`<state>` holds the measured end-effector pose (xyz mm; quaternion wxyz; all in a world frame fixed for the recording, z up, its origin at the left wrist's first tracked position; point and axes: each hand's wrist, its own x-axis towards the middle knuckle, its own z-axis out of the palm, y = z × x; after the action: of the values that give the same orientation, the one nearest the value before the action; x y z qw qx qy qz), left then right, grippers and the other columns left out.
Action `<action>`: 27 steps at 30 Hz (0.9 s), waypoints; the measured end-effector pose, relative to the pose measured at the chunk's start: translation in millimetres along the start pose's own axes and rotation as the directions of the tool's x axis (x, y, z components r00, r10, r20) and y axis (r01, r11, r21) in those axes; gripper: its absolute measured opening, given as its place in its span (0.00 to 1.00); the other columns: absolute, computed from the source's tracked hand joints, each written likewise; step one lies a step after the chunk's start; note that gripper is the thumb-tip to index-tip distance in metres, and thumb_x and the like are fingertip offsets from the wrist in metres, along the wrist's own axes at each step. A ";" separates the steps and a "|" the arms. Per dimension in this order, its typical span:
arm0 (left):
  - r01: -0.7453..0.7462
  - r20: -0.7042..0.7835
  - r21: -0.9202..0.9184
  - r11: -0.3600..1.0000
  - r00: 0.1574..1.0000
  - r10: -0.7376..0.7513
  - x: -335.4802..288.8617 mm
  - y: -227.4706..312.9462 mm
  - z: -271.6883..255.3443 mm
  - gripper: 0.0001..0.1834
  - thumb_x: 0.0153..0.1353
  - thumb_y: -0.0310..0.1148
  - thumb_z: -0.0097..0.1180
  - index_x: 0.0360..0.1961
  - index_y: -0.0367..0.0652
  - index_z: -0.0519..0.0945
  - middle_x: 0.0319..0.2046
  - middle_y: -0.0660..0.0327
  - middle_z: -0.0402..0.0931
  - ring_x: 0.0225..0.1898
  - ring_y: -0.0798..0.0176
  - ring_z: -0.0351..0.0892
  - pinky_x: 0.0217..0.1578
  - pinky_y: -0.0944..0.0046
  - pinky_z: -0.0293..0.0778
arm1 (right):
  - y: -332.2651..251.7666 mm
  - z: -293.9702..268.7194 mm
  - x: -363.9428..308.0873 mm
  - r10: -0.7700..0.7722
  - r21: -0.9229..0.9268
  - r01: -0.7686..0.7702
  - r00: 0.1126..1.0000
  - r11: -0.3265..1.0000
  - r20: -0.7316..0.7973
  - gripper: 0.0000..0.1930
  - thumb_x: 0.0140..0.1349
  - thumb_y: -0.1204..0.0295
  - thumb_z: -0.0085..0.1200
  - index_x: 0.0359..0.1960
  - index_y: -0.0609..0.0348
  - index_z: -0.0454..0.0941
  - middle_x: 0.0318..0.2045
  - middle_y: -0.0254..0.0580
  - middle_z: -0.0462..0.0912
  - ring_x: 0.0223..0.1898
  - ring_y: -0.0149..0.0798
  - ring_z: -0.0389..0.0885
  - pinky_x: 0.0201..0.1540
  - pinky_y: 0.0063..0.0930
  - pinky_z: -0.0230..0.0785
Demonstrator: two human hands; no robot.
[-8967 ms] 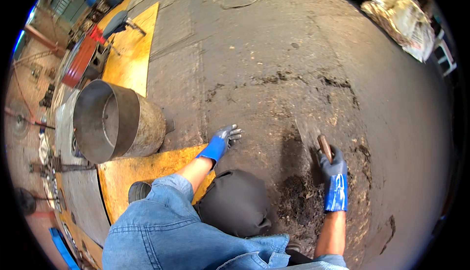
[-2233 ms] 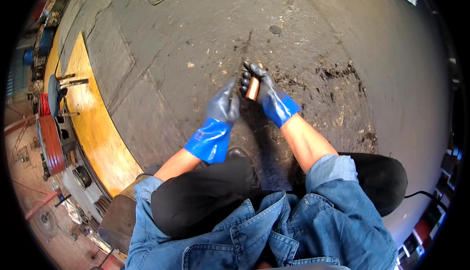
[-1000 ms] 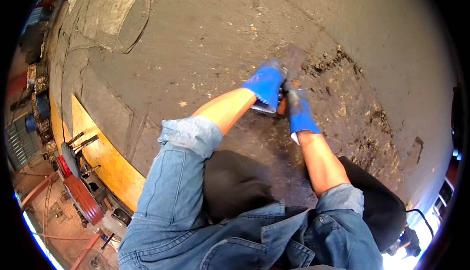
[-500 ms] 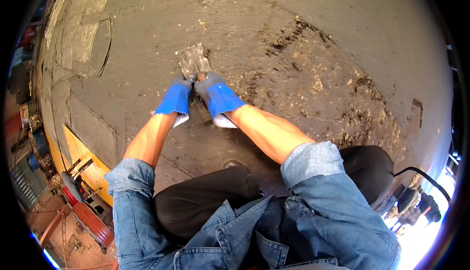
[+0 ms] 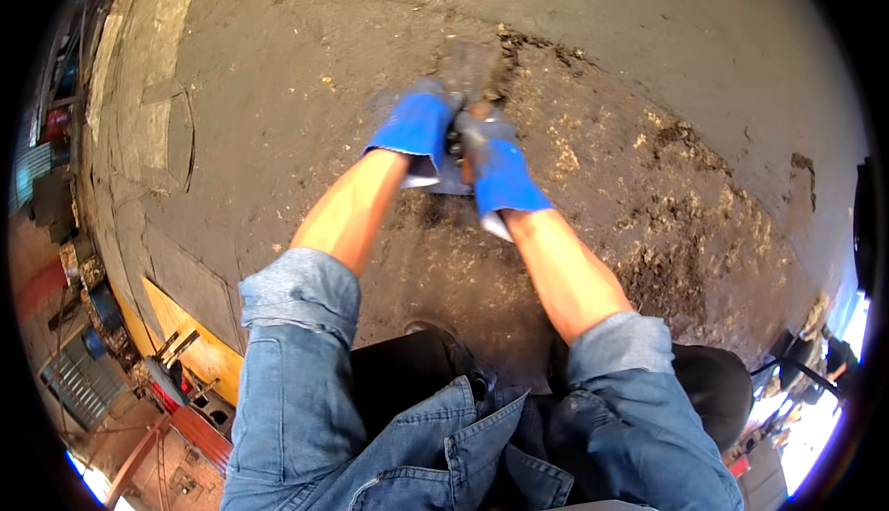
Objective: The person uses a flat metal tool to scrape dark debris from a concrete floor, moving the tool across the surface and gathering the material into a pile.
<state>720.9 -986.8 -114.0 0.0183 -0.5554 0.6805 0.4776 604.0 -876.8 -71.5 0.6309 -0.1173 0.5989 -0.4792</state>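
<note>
Both of my hands are close together in blue gloves with dark, dirty fingers, out in front of me over a muddy brown surface [image 5: 269, 131]. My right hand [image 5: 500, 161] is closed around the handle of a flat-bladed scraper [image 5: 468, 65]. My left hand [image 5: 414, 127] is closed on the same tool from the other side, close to the blade. The wide blade is caked with dirt and blurred by motion; it points away from me and meets a ridge of dark, crumbly dirt [image 5: 507, 46]. My gloves cover most of the handle.
Rough, clumped dirt [image 5: 667, 224] spreads to the right, with smoother grey surface [image 5: 704, 57] beyond it. Flat patches [image 5: 167, 131] lie at the left. Past the left edge are a yellow board [image 5: 199, 349] and red machine parts [image 5: 199, 437]. My knees are bent close below.
Both hands have moved right and slightly away from me with the scraper. Its blade has gone from the smoother mud to the edge of the dark, crumbly dirt. The view has shifted slightly.
</note>
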 end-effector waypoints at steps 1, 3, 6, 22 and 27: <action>0.007 0.032 0.087 0.996 0.999 -0.009 -4.1 27.2 12.3 0.19 0.64 0.44 0.62 0.43 0.36 0.86 0.36 0.45 0.86 0.35 0.48 0.87 0.36 0.51 0.80 | -9.2 -18.2 -19.8 0.018 -0.029 -0.020 0.998 0.999 -0.059 0.16 0.68 0.57 0.55 0.40 0.59 0.77 0.28 0.36 0.77 0.26 0.32 0.71 0.28 0.29 0.66; 0.029 0.233 0.143 0.989 0.971 -0.062 -31.0 113.9 24.3 0.20 0.66 0.41 0.58 0.46 0.33 0.84 0.41 0.44 0.85 0.41 0.52 0.87 0.42 0.52 0.80 | 3.2 -64.4 -32.9 0.007 -0.018 -0.010 0.986 1.000 -0.166 0.16 0.68 0.57 0.55 0.40 0.58 0.77 0.28 0.35 0.77 0.26 0.32 0.71 0.29 0.29 0.67; -0.117 0.146 0.401 0.909 0.987 0.063 1.2 127.2 103.9 0.18 0.63 0.42 0.59 0.48 0.42 0.86 0.46 0.49 0.85 0.46 0.46 0.87 0.47 0.51 0.81 | 47.4 -109.8 -24.7 -0.017 0.099 0.047 0.960 0.994 -0.281 0.16 0.69 0.57 0.55 0.42 0.58 0.77 0.29 0.35 0.77 0.27 0.32 0.72 0.29 0.29 0.68; 0.713 0.047 0.006 0.701 0.700 -0.712 -201.1 -163.6 -6.4 0.25 0.66 0.48 0.63 0.43 0.30 0.82 0.28 0.48 0.85 0.28 0.54 0.87 0.27 0.58 0.79 | 187.2 88.1 -80.7 0.240 -0.494 -0.112 0.949 0.862 0.203 0.10 0.61 0.63 0.60 0.34 0.56 0.81 0.25 0.40 0.81 0.26 0.32 0.75 0.28 0.34 0.68; 0.509 0.142 0.017 0.860 0.851 -0.506 -174.3 -115.3 27.6 0.20 0.65 0.44 0.62 0.43 0.34 0.84 0.30 0.52 0.84 0.30 0.59 0.80 0.32 0.56 0.77 | 105.0 24.3 -108.2 0.357 -0.423 -0.245 0.911 0.872 0.208 0.11 0.69 0.64 0.53 0.39 0.60 0.79 0.26 0.42 0.82 0.28 0.38 0.79 0.30 0.35 0.71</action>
<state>862.7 -831.1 -104.8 0.1863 -0.6802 0.5016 0.5011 692.9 -752.6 -71.5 0.7407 -0.2107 0.5973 -0.2242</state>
